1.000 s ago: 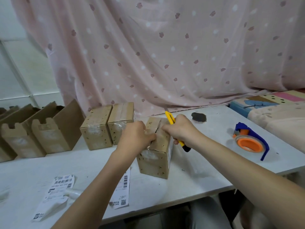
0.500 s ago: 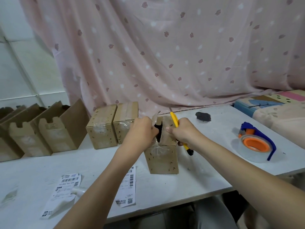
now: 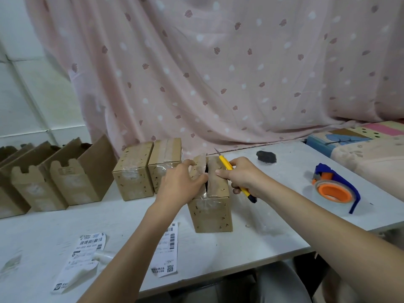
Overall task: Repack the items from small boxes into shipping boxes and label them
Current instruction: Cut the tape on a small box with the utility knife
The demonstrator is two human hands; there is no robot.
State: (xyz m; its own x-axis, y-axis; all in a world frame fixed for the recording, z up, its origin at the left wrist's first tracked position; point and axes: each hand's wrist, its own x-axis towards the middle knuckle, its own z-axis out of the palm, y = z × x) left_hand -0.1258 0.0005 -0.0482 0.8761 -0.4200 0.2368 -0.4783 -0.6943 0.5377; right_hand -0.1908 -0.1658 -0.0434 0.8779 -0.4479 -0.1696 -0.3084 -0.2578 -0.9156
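A: Where is the small box (image 3: 211, 206) you are working on?

B: It stands upright on the white table (image 3: 273, 232), near the front edge, between your two arms. Its top flaps are parted, with a dark slit showing between them.

A: Your left hand (image 3: 180, 185)?

B: Its grip pinches the left flap, thumb at the slit, fingers curled over the flap's outer side.

A: And your right hand (image 3: 242, 176)?

B: Its grip is closed round a yellow utility knife (image 3: 225, 164). The blade points up and away from you, past the box's far edge; the dark butt end sticks out below your palm. Your fingertips press on the right flap.

A: What else is on the table?

B: Two sealed small boxes (image 3: 148, 169) stand side by side, touching, just behind your left hand. Open shipping boxes (image 3: 72, 173) line up at the far left. Two printed labels (image 3: 80, 259) lie flat near the front edge, one partly under your left forearm. A blue and orange tape dispenser (image 3: 334, 189) sits well to the right, and a small dark object (image 3: 266, 156) lies near the curtain (image 3: 218, 73).
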